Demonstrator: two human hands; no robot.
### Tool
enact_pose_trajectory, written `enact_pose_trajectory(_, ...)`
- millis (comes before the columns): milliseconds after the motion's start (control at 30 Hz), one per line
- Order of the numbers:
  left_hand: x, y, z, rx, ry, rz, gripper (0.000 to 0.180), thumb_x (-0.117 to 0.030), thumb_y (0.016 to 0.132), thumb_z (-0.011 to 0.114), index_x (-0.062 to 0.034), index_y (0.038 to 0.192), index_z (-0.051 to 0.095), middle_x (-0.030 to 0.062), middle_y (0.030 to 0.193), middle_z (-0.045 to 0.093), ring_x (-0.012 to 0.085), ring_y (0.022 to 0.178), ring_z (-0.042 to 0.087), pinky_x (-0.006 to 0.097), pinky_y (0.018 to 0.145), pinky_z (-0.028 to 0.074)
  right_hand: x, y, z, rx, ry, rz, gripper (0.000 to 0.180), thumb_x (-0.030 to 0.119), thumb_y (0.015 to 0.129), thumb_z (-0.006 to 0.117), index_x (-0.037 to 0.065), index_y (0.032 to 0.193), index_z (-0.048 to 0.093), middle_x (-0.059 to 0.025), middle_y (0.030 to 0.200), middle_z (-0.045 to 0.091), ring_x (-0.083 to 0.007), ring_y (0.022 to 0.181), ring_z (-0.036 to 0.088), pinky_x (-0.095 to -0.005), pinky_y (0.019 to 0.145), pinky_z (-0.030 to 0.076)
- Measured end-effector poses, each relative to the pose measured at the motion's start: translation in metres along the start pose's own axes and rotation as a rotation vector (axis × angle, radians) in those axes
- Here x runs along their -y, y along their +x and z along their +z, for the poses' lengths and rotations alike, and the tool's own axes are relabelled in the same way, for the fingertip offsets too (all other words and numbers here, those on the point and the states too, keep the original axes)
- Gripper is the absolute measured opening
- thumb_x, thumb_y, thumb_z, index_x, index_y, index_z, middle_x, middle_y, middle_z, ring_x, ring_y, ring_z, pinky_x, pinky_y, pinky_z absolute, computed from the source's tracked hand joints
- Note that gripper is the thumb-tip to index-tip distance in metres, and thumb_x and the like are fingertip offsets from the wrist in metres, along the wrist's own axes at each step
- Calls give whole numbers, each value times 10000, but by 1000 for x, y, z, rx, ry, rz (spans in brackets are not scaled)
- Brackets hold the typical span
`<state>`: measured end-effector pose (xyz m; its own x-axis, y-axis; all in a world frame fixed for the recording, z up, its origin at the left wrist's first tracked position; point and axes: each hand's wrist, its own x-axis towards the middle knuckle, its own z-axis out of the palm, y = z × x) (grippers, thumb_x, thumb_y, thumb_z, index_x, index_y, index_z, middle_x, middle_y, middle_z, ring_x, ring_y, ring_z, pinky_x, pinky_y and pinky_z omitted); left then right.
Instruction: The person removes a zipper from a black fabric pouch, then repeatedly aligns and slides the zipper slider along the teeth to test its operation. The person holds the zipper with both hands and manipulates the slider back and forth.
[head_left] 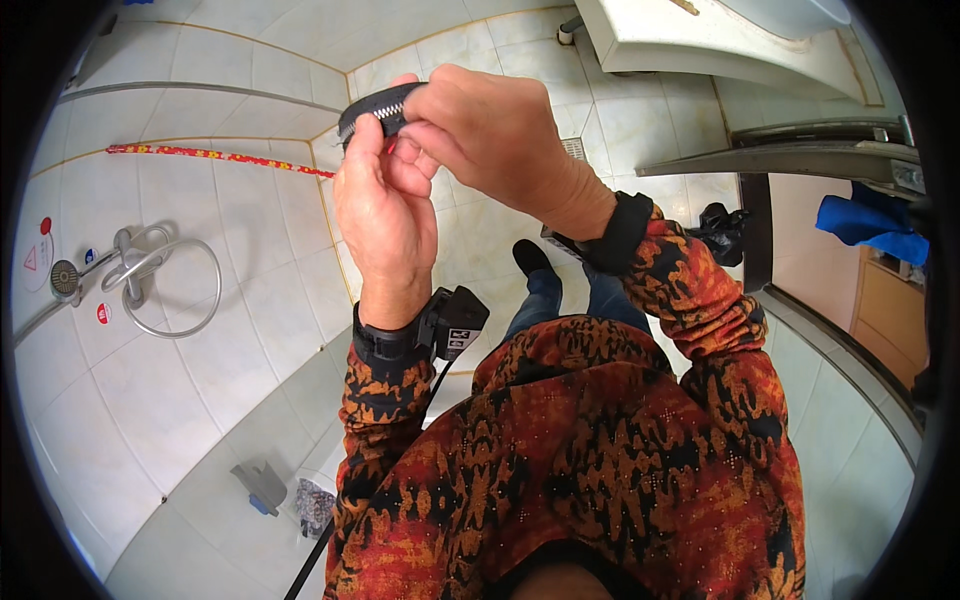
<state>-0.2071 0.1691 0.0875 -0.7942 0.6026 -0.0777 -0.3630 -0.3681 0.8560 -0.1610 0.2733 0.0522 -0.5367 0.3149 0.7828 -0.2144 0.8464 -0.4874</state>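
A black zipper (388,106) with pale metal teeth along its tape is held up in front of me, bent into a curve. My left hand (385,225) is closed on its left part, with the thumb pressed against the black tape. Over the right end, my right hand (490,130) pinches the tape between its bent fingers. The two hands nearly touch below the zipper. Part of the zipper is hidden behind my fingers.
On the tiled wall at left are a shower head (66,281) with a hose (218,290) and a red-and-yellow patterned rod (225,156). A white basin (680,55) stands at the far right. A black bag (718,232) lies near the doorway, where a blue cloth (865,222) hangs.
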Motion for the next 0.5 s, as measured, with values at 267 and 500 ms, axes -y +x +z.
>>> enact_pose_trajectory(267, 3, 3, -5, -11, -91, 25, 406, -218, 932, 336, 130, 1130, 410, 192, 1072, 534, 247, 948, 557, 353, 828, 479, 4, -6, -14, 1, 518, 292, 105, 99, 710, 642, 59, 707, 544, -31, 612, 562, -141, 533, 533, -245, 443, 386)
enact_pose_trajectory(500, 3, 5, -7, 43, 76, 56, 418, -224, 932, 312, 123, 1152, 393, 211, 1119, 499, 269, 948, 574, 376, 808, 505, 1, -5, -23, 9, 674, 443, 49, 49, 775, 592, 20, 748, 562, -26, 604, 559, -95, 555, 515, -202, 498, 399)
